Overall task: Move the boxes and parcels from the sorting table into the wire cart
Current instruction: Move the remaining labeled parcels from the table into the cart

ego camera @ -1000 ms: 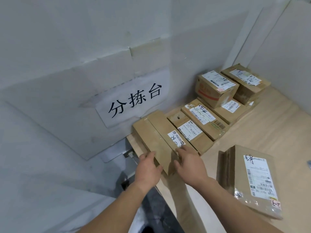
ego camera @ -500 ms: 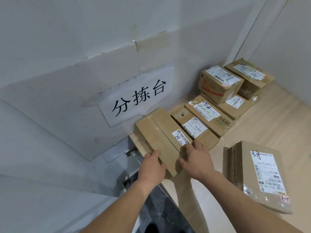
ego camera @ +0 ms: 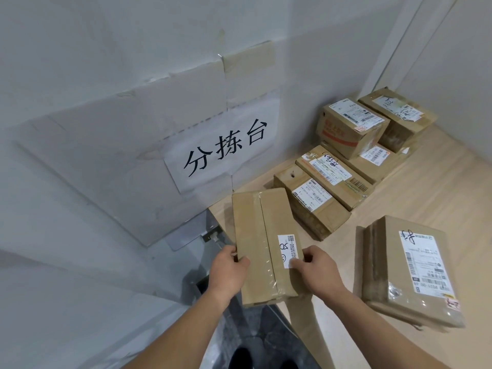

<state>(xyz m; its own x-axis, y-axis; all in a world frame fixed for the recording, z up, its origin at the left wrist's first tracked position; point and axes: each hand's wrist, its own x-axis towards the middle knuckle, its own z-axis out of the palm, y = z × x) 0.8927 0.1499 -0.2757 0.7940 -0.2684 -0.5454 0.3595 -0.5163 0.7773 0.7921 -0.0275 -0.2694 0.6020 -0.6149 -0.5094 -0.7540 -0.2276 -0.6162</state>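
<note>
Both hands grip one long taped cardboard box (ego camera: 263,243) at the near left corner of the pale wooden bench (ego camera: 436,187), its near end jutting past the bench edge; the left hand (ego camera: 229,270) curls its fingers (ego camera: 234,253) around the box's left edge, thumb on top; the right hand (ego camera: 316,267) clasps the right edge, thumb pressed on the white shipping label (ego camera: 288,250); just beyond the box lie two brown labelled boxes (ego camera: 319,201) side by side, then a flat box carrying two stacked cartons (ego camera: 354,126) by the wall corner; a wide flat parcel (ego camera: 410,270) sits to the right, near the bench front; a paper sign (ego camera: 226,147) with black characters is taped on the wall.
</note>
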